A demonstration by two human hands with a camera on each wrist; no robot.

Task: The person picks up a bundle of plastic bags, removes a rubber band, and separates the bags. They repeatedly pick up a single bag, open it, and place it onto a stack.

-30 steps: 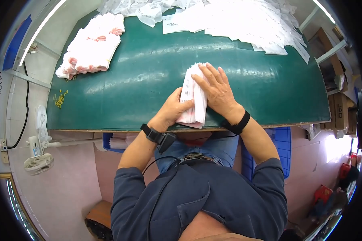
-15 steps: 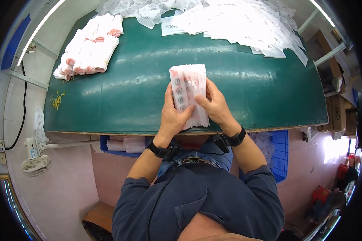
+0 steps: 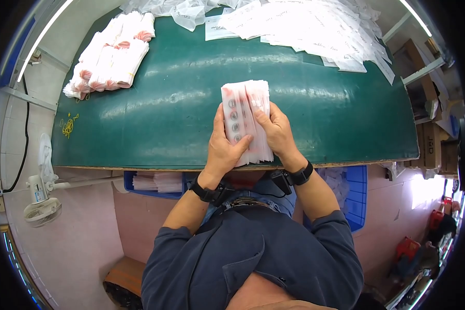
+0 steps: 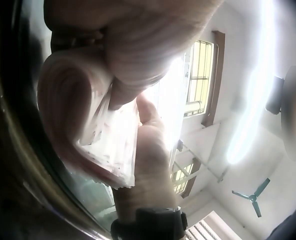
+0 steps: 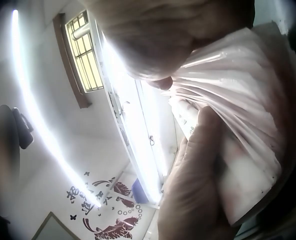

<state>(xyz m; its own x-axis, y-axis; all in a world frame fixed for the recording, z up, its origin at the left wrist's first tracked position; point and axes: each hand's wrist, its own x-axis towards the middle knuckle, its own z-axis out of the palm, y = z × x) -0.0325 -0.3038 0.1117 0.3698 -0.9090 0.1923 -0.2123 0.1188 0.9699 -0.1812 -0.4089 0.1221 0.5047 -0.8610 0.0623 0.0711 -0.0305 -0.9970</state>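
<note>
"Green and glossy across the worktop (image 3: 175, 129). Held what above its near edge?"

"A stack of thin, whitish sleeves (image 3: 246, 121), plastic by the look, marked with dark round prints. Gripped it between left hand (image 3: 224, 153) and right hand (image 3: 279, 135), in front of the body (image 3: 253, 253). Could not tell about contact with the worktop beneath."

"Fingers placed how?"

"Curled round the sides, with both thumbs laid over the upper face. Squeezed from two sides, probably to stop so many slick layers sliding apart. Saw fanned edges in the right wrist view and a curved bend in the left, so judged the stack soft and floppy."

"And beyond?"

"Spotted pink-marked bundles (image 3: 111, 61) at far left, and loose white sleeves (image 3: 315, 36) spread over far right; set well apart, perhaps to leave working room near the body. Noticed yellow bands (image 3: 67, 127) by the left edge, likely within easy reach."

"The room?"

"Found blue bins (image 3: 357, 199) below the worktop, one on each side, a pale standing fan (image 3: 43, 213) at the left, a barred window (image 4: 200, 75) and a ceiling fan (image 4: 253, 198) in the left wrist view, and dark red wall decoration (image 5: 119, 226) in the right."
</note>
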